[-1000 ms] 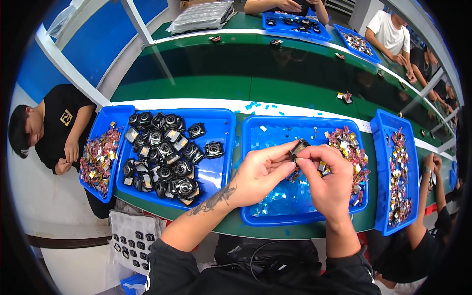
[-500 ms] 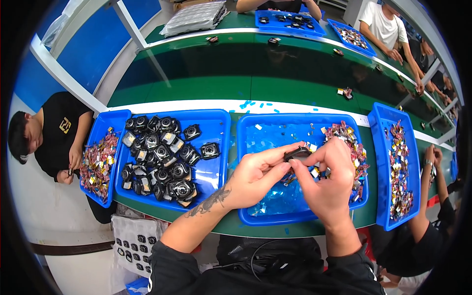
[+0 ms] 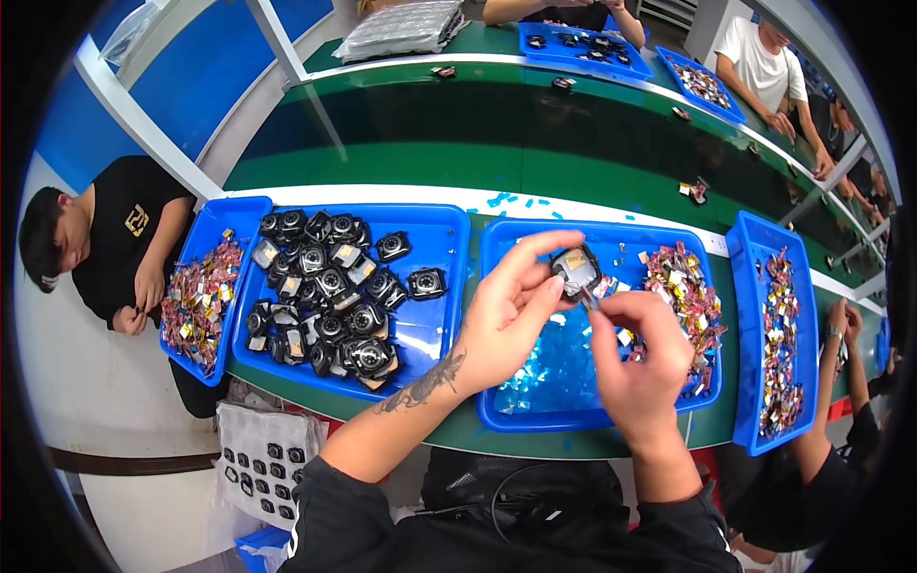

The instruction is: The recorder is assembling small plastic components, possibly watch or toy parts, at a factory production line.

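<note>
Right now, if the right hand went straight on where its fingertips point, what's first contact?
Likely the black case held in the left hand, right at the tip of the right hand; exact gap unclear from this one view.

Corner of black case (image 3: pixel 575 262) hidden by left grip (image 3: pixel 501 327); thin part (image 3: pixel 586 301) at right grip (image 3: pixel 644 361) too blurred to tell.

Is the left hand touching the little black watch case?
Touching. The head view shows the left hand holding the black watch case by its edge, between thumb and fingers.
</note>
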A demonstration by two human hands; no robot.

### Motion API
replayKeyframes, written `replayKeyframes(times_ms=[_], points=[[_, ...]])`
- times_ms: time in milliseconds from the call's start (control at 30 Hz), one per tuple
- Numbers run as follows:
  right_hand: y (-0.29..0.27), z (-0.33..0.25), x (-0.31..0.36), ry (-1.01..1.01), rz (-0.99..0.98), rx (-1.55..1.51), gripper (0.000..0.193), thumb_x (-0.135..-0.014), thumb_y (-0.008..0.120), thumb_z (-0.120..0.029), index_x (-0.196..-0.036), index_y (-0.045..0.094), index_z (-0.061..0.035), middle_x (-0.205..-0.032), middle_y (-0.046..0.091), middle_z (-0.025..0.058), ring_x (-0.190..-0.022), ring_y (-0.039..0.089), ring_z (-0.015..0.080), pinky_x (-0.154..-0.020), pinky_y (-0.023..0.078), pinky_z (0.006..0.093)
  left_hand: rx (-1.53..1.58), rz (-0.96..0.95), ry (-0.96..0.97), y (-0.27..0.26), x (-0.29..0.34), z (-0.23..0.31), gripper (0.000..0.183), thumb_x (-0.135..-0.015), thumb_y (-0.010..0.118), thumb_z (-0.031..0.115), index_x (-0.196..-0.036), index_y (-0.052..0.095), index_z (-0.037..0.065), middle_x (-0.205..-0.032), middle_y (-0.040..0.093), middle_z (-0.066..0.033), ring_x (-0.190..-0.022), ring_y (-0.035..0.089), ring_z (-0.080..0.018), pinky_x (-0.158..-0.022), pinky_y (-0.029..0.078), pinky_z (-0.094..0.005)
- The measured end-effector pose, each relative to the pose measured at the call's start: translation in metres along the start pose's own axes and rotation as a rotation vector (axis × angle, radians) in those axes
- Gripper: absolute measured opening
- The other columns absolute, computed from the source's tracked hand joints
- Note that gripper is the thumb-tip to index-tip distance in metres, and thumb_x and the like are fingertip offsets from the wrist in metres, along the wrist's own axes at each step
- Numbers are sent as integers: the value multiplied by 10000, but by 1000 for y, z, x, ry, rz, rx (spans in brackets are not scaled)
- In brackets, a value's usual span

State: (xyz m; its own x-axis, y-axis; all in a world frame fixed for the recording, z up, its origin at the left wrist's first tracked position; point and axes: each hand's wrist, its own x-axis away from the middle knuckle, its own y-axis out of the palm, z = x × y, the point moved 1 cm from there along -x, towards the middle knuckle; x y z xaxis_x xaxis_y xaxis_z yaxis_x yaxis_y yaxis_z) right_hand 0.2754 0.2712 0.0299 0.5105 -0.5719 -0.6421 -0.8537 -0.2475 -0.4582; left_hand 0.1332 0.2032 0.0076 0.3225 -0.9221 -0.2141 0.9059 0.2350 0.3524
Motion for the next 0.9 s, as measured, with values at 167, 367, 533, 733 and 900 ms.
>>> replayKeyframes(times_ms=[167, 367, 533, 733, 900], points=[[-16, 19, -5, 688, -143, -932, 176, -874, 642, 40, -1030, 572, 0, -930, 632, 75, -833, 652, 111, -710, 582, 255, -616, -76, 273, 6, 8, 11, 335, -838, 623, -64, -1145, 698, 49, -1042, 631, -154, -916, 644, -194, -762, 505, -276], [-22, 35, -1, 825, -244, -1183, 152, -903, 629, 3, -1047, 580, 9, -971, 641, 85, -877, 653, 121, -745, 594, 283, -768, -17, 432, 7, 6, 3, 371, -776, 732, -39, -1135, 703, 50, -964, 664, -147, -823, 674, -222, -677, 525, -289], [-29, 26, 5, 537, -161, -835, 166, -868, 666, 35, -1028, 620, 30, -985, 625, 83, -871, 646, 129, -763, 572, 258, -787, 10, 438, 7, 8, 2, 356, -771, 736, -46, -1113, 712, 49, -963, 669, -147, -822, 679, -221, -663, 525, -286], [-42, 19, -13, 11, -322, -171, 158, -818, 722, 28, -962, 658, 25, -893, 621, 65, -844, 636, 119, -717, 544, 237, -806, 14, 474, 7, 6, 2, 333, -772, 732, -46, -1091, 719, 45, -931, 669, -135, -746, 657, -192, -628, 511, -266], [-39, 19, -12, 402, -305, -441, 84, -852, 686, 18, -912, 628, 19, -845, 608, 31, -783, 603, 79, -649, 511, 215, -626, -99, 183, 2, 7, 2, 244, -824, 704, -36, -1065, 707, -6, -959, 677, -134, -811, 675, -163, -676, 549, -267]])
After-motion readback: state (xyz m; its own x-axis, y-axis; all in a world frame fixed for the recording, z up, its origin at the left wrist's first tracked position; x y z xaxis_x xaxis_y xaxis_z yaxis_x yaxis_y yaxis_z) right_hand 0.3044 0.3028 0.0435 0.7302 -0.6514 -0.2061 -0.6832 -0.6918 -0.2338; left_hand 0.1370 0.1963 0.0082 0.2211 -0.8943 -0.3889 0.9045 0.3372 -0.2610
